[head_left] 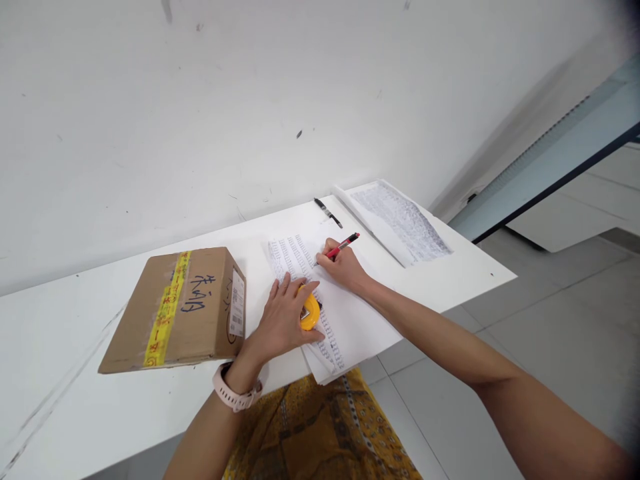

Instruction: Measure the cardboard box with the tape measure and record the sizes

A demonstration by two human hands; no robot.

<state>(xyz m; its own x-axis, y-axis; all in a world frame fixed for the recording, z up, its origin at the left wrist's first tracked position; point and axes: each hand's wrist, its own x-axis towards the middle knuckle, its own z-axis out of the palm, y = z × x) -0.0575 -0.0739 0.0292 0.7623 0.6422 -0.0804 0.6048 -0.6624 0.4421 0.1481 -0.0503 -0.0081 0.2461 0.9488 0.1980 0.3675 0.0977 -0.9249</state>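
Observation:
My right hand is closed round a red pen, whose tip rests on a printed sheet of paper with columns of small text. My left hand lies on the same sheet and grips a yellow tape measure under the thumb and fingers. A pink watch is on my left wrist. Both hands are over the white table.
A cardboard box with yellow tape and blue handwriting stands to the left of my left hand. A black pen lies near the wall. A second stack of printed sheets lies at the table's right end. Grey floor tiles lie beyond.

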